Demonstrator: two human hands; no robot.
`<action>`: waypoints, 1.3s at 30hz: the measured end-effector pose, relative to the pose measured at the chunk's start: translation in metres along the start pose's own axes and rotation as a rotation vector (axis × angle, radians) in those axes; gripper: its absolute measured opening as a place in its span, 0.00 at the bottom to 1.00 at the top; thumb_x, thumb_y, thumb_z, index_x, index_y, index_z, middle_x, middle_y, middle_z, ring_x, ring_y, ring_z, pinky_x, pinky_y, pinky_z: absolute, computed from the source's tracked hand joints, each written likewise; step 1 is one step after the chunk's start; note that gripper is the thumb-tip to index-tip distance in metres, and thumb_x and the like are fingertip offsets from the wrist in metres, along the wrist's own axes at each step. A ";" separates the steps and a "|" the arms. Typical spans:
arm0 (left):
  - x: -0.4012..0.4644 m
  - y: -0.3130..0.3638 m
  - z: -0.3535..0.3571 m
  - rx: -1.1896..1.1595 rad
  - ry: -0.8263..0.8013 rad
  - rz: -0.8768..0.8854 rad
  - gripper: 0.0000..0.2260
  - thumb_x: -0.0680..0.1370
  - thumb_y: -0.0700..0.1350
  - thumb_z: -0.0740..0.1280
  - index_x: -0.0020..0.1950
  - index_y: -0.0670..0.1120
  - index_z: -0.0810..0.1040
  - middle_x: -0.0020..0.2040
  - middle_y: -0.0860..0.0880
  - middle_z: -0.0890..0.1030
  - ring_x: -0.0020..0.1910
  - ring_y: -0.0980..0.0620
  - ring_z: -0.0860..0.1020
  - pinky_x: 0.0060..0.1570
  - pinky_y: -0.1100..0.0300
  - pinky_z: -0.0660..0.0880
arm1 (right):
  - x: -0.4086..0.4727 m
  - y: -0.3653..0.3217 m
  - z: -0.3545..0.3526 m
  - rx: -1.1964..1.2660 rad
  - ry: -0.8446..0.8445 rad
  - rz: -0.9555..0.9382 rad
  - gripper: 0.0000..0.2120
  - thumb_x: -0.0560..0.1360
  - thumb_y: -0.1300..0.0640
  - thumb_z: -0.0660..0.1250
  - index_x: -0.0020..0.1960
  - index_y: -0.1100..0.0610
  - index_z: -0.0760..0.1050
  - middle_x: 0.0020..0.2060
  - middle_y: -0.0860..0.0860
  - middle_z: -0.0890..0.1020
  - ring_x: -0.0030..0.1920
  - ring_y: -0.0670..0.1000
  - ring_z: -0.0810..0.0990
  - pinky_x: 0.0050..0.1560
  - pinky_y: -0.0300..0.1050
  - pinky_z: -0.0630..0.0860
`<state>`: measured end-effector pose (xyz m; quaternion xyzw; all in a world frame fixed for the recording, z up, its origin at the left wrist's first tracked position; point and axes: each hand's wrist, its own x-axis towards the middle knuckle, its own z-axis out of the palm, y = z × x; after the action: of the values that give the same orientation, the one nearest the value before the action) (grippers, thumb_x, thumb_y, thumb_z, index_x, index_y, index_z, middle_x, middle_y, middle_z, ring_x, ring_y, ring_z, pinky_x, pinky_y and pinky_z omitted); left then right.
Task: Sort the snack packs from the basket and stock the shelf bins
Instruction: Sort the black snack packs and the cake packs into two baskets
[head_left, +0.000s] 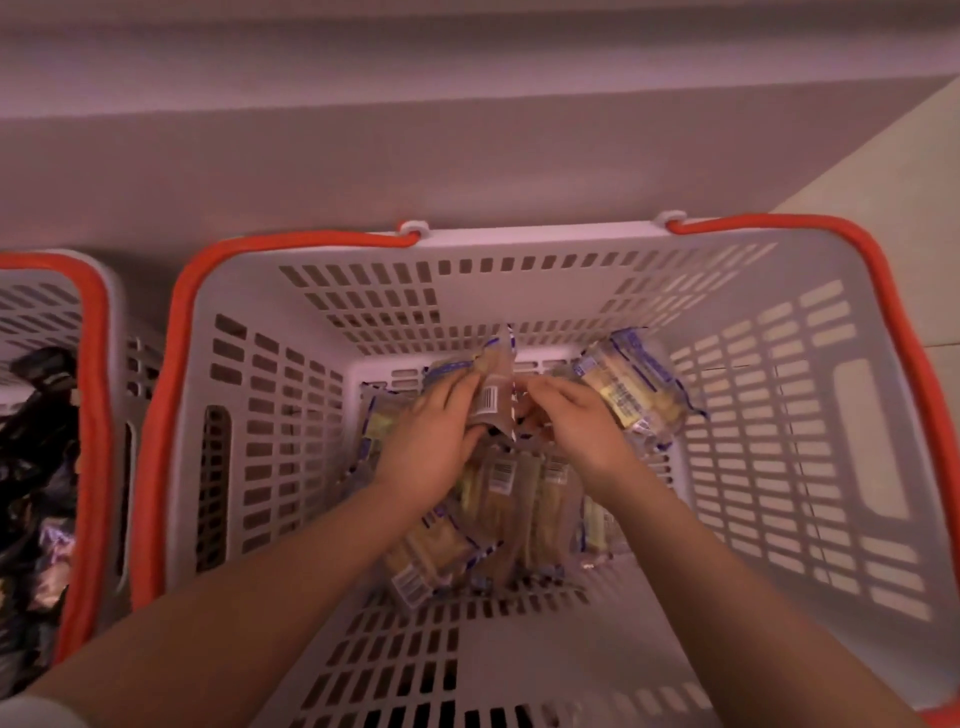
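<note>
1. Floor level, looking straight down w/ a plain grey shelf base (467, 156) behind; no shelf bins in view, so stocking is judged not yet begun.
2. Nearest: both forearms reach down into the big grey basket (519, 291) w/ orange rim. Its near wall is bare slats.
3. On the basket floor below the wrists lies a loose pile of snack packs (498, 499), clear wrappers, barcode labels up, overlapping each other.
4. Left hand (431, 441) has fingers curled round a small bunch of held packs (491, 389), lifted above the pile. Risk: bunch is slick film, held at one end; a loose squeeze and packs fan out & drop back.
5. Right hand (576, 421) is just beside it, fingertips pinching at something between the two hands; can't tell if it's another pack or the same bunch's edge. Risk: tugging could pull one out of the left grip.
6. Farther: one pack (634, 395) leans against the far right corner, apart from the pile; easy to miss in a sweep.
7. Far left: second basket (104, 364) w/ dark wrappers (36, 467). Risk: mixing types if a pack gets tossed there by mistake.
</note>
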<state>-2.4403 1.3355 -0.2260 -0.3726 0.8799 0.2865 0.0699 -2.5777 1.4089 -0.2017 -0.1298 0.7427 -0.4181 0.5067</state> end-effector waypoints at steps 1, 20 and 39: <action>0.001 -0.003 -0.001 -0.012 0.014 0.006 0.23 0.79 0.47 0.61 0.73 0.47 0.62 0.70 0.47 0.68 0.64 0.44 0.71 0.56 0.50 0.73 | 0.003 0.001 -0.005 -0.012 -0.015 0.004 0.12 0.80 0.58 0.59 0.47 0.54 0.81 0.32 0.45 0.81 0.34 0.45 0.79 0.40 0.42 0.76; 0.021 -0.015 0.015 0.225 -0.029 0.051 0.26 0.78 0.49 0.63 0.74 0.47 0.59 0.75 0.49 0.58 0.72 0.48 0.61 0.66 0.51 0.65 | 0.045 0.031 -0.018 -0.204 -0.001 0.027 0.21 0.74 0.58 0.69 0.65 0.59 0.67 0.44 0.50 0.79 0.35 0.44 0.78 0.33 0.37 0.76; 0.021 -0.037 -0.029 -0.067 0.230 -0.060 0.10 0.78 0.42 0.63 0.56 0.39 0.77 0.51 0.40 0.81 0.47 0.40 0.78 0.40 0.53 0.71 | 0.024 0.032 -0.026 -0.322 0.223 -0.014 0.12 0.73 0.61 0.66 0.34 0.58 0.67 0.35 0.58 0.75 0.38 0.57 0.74 0.42 0.53 0.73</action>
<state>-2.4272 1.2858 -0.2260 -0.4310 0.8606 0.2691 -0.0354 -2.6036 1.4267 -0.2371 -0.1671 0.8506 -0.3093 0.3910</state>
